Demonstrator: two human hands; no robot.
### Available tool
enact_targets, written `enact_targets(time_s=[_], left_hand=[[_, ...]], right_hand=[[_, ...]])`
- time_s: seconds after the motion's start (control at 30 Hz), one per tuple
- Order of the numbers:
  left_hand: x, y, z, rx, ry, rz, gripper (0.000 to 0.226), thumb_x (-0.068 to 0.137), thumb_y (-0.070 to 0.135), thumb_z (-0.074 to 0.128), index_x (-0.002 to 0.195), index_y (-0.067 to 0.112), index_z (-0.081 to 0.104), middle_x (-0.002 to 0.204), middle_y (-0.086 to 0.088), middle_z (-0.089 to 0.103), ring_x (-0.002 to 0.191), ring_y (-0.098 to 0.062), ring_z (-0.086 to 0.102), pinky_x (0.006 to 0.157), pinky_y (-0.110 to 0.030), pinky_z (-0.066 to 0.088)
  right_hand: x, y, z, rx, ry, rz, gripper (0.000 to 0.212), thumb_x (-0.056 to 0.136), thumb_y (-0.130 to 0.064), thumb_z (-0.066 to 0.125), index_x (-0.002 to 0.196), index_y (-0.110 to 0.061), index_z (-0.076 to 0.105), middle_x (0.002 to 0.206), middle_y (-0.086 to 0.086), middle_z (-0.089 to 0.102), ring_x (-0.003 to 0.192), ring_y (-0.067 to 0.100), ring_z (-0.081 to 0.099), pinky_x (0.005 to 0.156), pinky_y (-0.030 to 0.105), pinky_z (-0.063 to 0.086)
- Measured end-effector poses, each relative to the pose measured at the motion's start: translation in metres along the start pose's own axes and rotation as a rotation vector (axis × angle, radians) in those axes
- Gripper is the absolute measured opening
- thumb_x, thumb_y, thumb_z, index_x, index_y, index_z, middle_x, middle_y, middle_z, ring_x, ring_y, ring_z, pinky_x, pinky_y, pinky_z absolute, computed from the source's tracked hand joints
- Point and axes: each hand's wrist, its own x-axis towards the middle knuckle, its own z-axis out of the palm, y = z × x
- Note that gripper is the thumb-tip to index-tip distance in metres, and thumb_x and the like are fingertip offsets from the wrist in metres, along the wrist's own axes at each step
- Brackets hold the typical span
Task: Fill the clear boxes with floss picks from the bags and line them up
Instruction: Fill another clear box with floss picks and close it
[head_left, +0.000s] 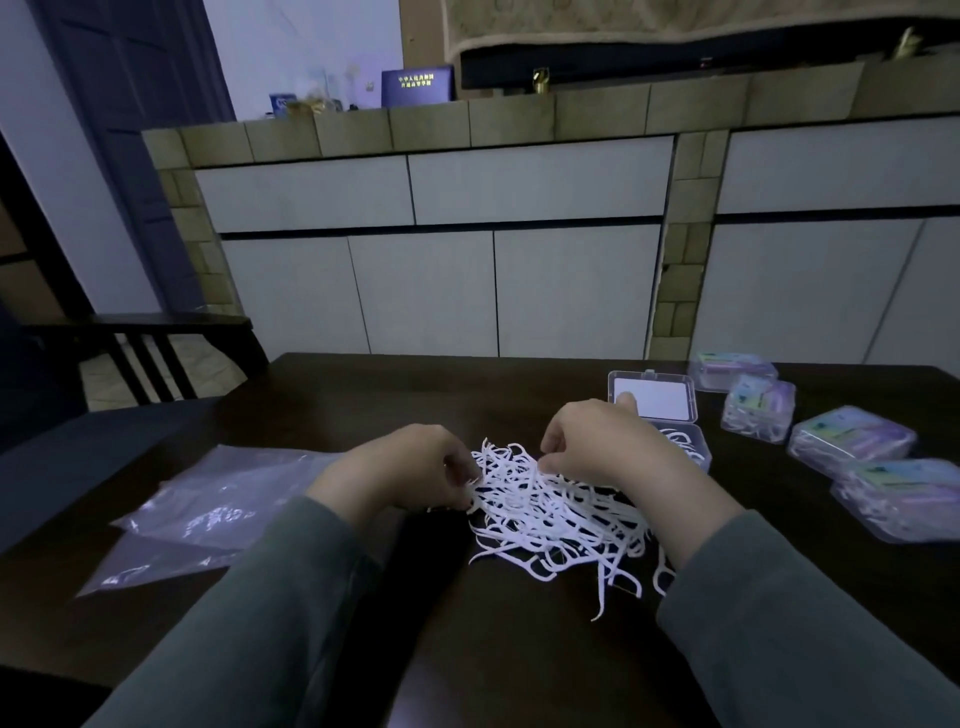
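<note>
**Both hands in the floss-pick pile**

Both hands work the far edge of a loose heap of white floss picks (550, 514) spread on the dark wooden table (363, 384). Left hand (410, 467) has its fingers curled down, pinching picks at the heap's left edge. Right hand (608, 441) is curled too, thumb and fingers nipping picks at the heap's far side, with its index finger reaching toward the open clear box (660, 415) just behind it. That box's lid stands back, showing a white card; its base (partly hidden by the right hand) holds a few picks.

To the right, 4 closed filled boxes (852, 436) with colourful labels run in a rough line from the far edge toward the table's right side, the nearest one close to the right forearm. To the left lie 2 flat clear plastic bags (218, 499), overlapping, near the left sleeve. A dark chair (135, 343) stands off the far-left corner. Bare tabletop shows beyond the left hand and between the forearms; the table's far edge runs just behind the open box, with white cabinet doors (426, 291) beyond.
</note>
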Motion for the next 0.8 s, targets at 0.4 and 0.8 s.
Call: enact_targets(time_s=[0.4, 0.8], left_hand=[[0.011, 0.015, 0.013, 0.018, 0.039, -0.006, 0.063, 0.075, 0.055, 0.074, 0.127, 0.023, 0.059, 0.121, 0.005, 0.061, 0.101, -0.012, 0.056, 0.083, -0.025, 0.044], [0.012, 0.021, 0.017, 0.02, 0.192, 0.051, 0.025, 0.087, 0.035, 0.068, 0.111, 0.027, 0.069, 0.105, 0.009, 0.067, 0.089, -0.006, 0.059, 0.076, -0.023, 0.05]], right_hand=[[-0.019, 0.006, 0.005, -0.038, -0.154, 0.058, 0.051, 0.086, -0.057, 0.061, 0.12, -0.02, 0.061, 0.112, -0.001, 0.064, 0.118, 0.024, 0.047, 0.101, 0.042, 0.024], [-0.014, 0.01, 0.01, 0.067, -0.043, 0.148, 0.019, 0.089, -0.028, 0.06, 0.107, -0.023, 0.065, 0.1, -0.003, 0.066, 0.098, 0.019, 0.057, 0.098, 0.044, 0.031]])
